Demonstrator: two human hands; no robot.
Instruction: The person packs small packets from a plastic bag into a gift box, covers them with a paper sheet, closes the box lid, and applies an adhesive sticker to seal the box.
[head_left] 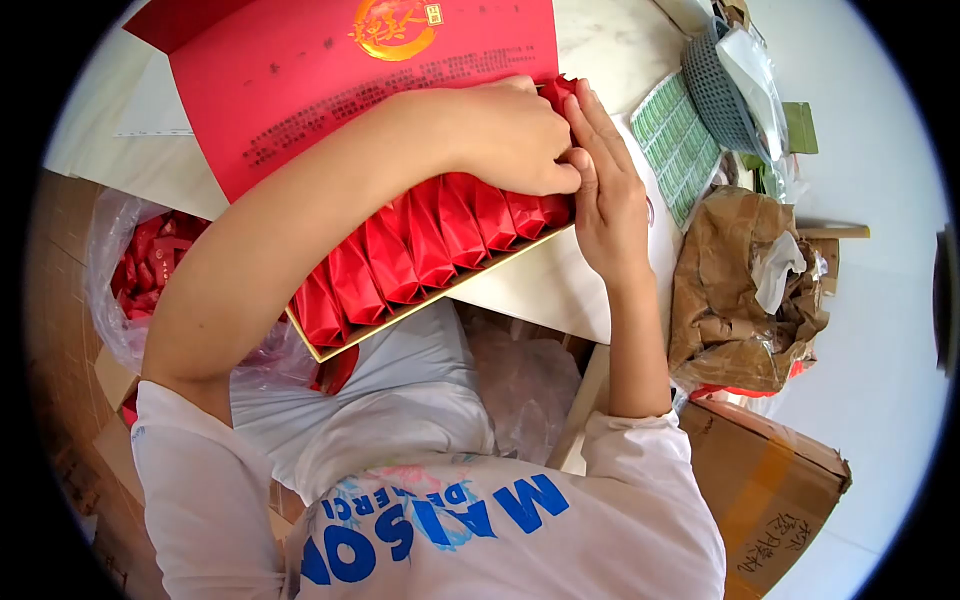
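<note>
An open gift box (440,297) with a gold rim holds a row of shiny red foil packets (405,245). Its red lid (300,90), printed with gold and dark writing, stands raised behind. My left hand (520,140) reaches across to the box's right end, its fingers curled down among the packets; what they grip is hidden. Beside it, my right hand (607,190) lies with fingers stretched along the right end, its thumb close to my left hand. Between both hands, the crinkled top of a red packet (558,92) shows.
A clear plastic bag (110,240) of red packets is at left. To the right are a green-patterned sheet (675,145), a grey-blue basket (725,90), a crumpled brown paper bag (725,300) and a cardboard box (760,490). The gift box overhangs the pale table's (560,290) near edge.
</note>
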